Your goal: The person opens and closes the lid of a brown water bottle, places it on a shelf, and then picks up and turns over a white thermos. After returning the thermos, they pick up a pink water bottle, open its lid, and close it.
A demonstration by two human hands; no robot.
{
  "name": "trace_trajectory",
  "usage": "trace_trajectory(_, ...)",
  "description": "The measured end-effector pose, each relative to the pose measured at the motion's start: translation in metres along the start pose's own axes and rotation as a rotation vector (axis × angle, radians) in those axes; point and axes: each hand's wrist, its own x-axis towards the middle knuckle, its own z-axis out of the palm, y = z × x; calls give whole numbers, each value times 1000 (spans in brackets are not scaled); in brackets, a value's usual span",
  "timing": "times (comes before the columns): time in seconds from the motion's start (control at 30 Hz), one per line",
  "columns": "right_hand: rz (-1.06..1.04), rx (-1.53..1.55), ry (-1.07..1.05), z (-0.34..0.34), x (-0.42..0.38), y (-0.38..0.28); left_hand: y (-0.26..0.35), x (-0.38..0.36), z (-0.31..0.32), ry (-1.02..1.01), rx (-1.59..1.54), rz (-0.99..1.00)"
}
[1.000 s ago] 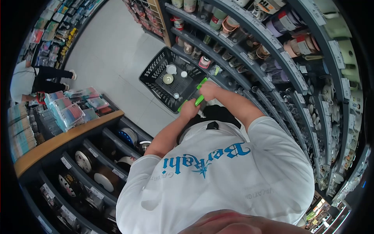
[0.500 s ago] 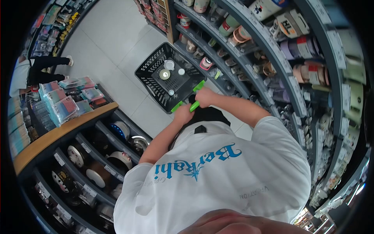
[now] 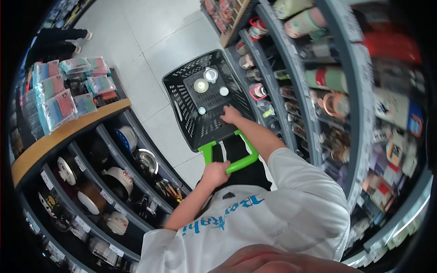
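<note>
My left hand [image 3: 215,174] is wrapped round the left end of the green handle [image 3: 246,162] of a black basket [image 3: 216,132]. My right hand [image 3: 231,115] is off the handle, over the near right part of the basket, with its fingers apart and nothing visible in them. Inside the basket lie a round pale item with a dark centre [image 3: 200,85], a white round item [image 3: 210,74], a small white one [image 3: 224,91] and a small light-blue one [image 3: 202,110].
Shelves of bottles and cups [image 3: 325,79] line the right side. On the left, shelves hold pots and pans [image 3: 120,179] below a wooden-edged counter [image 3: 68,136] with packaged goods [image 3: 59,109]. Another person's legs [image 3: 61,35] show at the upper left, on the tiled floor [image 3: 150,27].
My right hand has let go of the handle and reached forward over the basket. The handle has tipped toward my body with my left hand on it. The view has shifted along the aisle.
</note>
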Motion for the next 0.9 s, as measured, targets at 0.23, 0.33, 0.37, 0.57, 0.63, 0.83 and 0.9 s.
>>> trace_trajectory(0.23,201,-294,70,14,80,28,3,-11,-3,-39,-69,22)
trace_trajectory(0.33,188,-373,64,14,114,30,0,-13,-4,-23,-98,73)
trace_trajectory(0.37,193,-369,64,17,126,34,-3,-13,-2,-19,-88,86)
trace_trajectory(0.57,187,-399,122,49,178,62,-16,-27,21,14,-59,132)
trace_trajectory(0.63,150,-395,203,61,194,73,-20,-34,25,11,-201,60)
trace_trajectory(0.83,59,-332,302,63,220,79,-24,-54,43,-71,-300,-31)
trace_trajectory(0.9,53,-338,294,65,215,79,-22,-46,31,-42,-328,-8)
